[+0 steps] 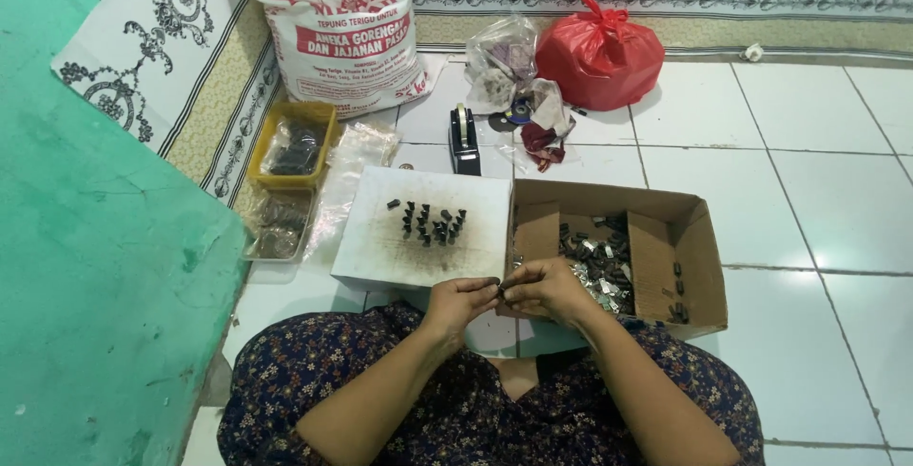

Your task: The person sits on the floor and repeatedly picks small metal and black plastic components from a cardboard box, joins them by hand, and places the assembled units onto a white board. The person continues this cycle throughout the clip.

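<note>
My left hand (459, 300) and my right hand (545, 287) meet just in front of me, fingertips together around a small dark part (498, 284) that both pinch. They hover at the near edge of a white board (380, 247). On it stand several small black pieces (433, 223) in rows. An open cardboard box (699, 266) to the right holds a heap of small black and silver parts (599, 262); my right hand is right by its near left corner.
A large printed white sack (347, 24) and a tied red plastic bag (599, 55) stand at the back. A yellow tray (293, 145), clear bags (357, 157), a black tape dispenser (463, 135) lie on the white tiles. A green wall (86, 266) rises at the left.
</note>
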